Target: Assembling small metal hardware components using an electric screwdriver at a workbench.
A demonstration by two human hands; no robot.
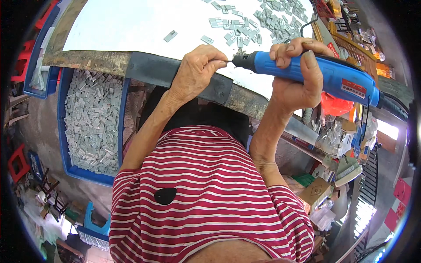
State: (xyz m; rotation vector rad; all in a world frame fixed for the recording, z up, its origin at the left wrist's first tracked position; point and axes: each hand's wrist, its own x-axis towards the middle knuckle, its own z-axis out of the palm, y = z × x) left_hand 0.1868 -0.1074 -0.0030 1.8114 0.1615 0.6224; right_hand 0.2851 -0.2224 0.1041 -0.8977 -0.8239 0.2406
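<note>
Head view, looking down past a red-and-white striped shirt (206,193) to the near edge of a workbench (175,70). Right hand (294,83) is clenched around the blue body of a handheld rotary tool (324,72), fingers wrapped over the top and thumb beneath, so that the black nose of the tool points left toward the other hand; the barrel lies nearly level, a hold that would steady the tip. Left hand (197,70) is pinched shut, thumb against fingertips, right at the tool's thin bit; whatever small piece it grips is hidden by the fingers, so the piece itself cannot be made out. Both wrists hover at the dark bench edge, probably braced there for support. A black cord (394,107) leaves the rear of the tool to the right. On the white bench top (131,22) small flat grey metal pieces (263,22) lie scattered within arm's reach beyond the hands. Below the bench to the left, a blue crate (61,131) holds a heap of similar grey pieces, placed close beside the person's knee. Cardboard boxes and clutter (333,175) fill the lower right
</note>
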